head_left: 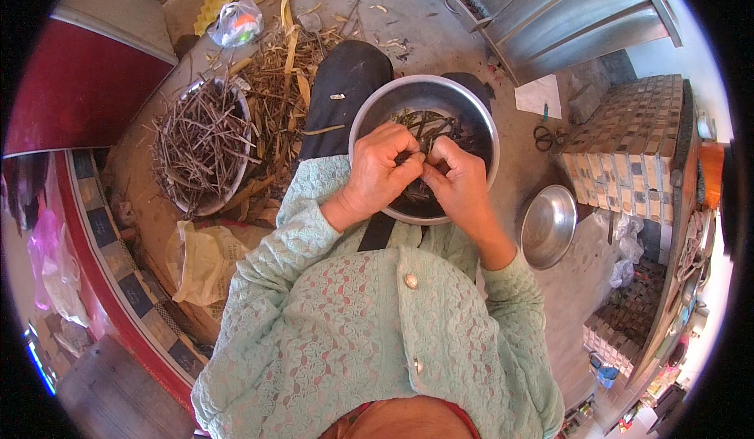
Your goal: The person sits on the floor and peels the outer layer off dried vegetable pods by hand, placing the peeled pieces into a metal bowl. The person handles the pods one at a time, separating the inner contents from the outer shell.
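Note:
A round metal basin [493,137] rests in my lap between my knees. Dark, thin, dried pieces [430,125] that look like pods or stalks lie in it, with a few yellowish bits among them. Over the basin, my left hand [377,166] and my right hand [459,184] meet with fingers closed in a pinch. Thumbs and fingertips almost touch, and whatever they hold between them is too small and covered to make out.
To the left, a basin heaped with dry sticks [200,144] stands beside loose straw and husks [283,101]. An empty metal bowl [548,227] and scissors [547,137] lie on the right, near a tiled brick structure [628,144]. A plastic bag [236,23] sits at the far left.

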{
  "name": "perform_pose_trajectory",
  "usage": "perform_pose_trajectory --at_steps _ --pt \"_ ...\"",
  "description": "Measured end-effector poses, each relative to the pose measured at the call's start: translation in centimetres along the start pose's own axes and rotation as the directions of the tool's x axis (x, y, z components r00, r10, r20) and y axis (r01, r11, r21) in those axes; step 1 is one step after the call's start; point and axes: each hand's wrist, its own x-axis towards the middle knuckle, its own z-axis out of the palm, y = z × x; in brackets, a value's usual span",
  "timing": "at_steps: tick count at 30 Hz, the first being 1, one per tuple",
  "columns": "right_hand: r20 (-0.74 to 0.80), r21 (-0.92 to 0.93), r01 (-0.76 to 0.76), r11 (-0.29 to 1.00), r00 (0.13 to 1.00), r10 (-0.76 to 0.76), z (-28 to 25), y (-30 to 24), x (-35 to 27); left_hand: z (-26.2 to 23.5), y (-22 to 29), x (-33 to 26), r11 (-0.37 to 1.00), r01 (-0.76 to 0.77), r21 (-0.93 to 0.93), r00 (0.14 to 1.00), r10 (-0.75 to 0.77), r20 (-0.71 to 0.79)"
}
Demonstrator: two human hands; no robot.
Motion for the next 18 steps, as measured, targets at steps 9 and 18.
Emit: perform_pose_trajectory --at_steps 9,18 --pt "0.139 0.382 -0.236 0.894 0.971 0.197 -1.0 -0.2 0.5 -1.4 0.6 0.4 0.963 0.178 -0.201 0.980 -0.155 0.126" --pt "0.077 0.287 -0.160 0.944 0.987 0.144 -0.7 -0.1 0.5 -1.1 0.8 0.4 0.988 0.110 -0.108 0.991 -0.101 0.083"
